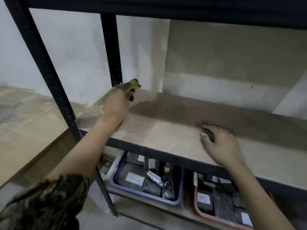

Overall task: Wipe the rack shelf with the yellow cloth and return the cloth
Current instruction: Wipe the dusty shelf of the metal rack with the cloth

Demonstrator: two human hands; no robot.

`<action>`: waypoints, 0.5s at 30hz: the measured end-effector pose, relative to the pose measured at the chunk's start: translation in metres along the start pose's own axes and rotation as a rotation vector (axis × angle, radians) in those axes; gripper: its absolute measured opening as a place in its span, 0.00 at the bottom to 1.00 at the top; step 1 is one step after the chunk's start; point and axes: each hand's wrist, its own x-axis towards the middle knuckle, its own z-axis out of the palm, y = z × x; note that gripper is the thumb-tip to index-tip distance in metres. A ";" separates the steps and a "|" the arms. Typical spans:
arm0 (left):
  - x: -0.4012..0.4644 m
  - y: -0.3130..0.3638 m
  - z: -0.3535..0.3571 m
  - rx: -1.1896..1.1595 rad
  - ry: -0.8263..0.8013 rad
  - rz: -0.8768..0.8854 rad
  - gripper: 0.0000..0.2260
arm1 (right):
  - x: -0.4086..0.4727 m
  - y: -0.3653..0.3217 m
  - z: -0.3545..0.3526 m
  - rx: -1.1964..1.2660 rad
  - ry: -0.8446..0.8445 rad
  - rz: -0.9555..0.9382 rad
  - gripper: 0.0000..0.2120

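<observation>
The rack shelf [174,135] is a dusty brown board in a black metal frame. My left hand [116,105] reaches to its far left corner, close to the rear post, and is shut on the yellow cloth [132,86]. Only bits of the cloth show: a bunch past my fingertips and a small edge by my wrist. My right hand [219,143] lies flat on the shelf near the front edge, fingers apart, holding nothing.
Black uprights stand at the front left [49,77] and rear left [111,52], and an upper shelf beam [166,7] hangs overhead. Below are a blue basket [146,195] and a red basket [207,216] full of dark packets. A wall backs the rack.
</observation>
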 end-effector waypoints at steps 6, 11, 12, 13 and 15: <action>0.037 -0.031 0.048 0.187 -0.174 -0.066 0.16 | 0.001 0.002 0.001 -0.046 0.004 0.001 0.18; 0.073 -0.018 0.075 0.166 -0.232 0.020 0.17 | 0.003 0.002 0.001 -0.075 0.006 0.008 0.18; 0.079 -0.016 0.081 0.155 -0.253 0.059 0.17 | 0.003 0.002 0.001 -0.076 0.001 0.014 0.19; 0.084 -0.014 0.086 0.137 -0.274 0.090 0.17 | 0.004 0.002 0.002 -0.078 -0.006 0.019 0.19; 0.093 -0.008 0.095 0.097 -0.315 0.136 0.17 | 0.004 0.002 0.003 -0.095 -0.011 0.025 0.19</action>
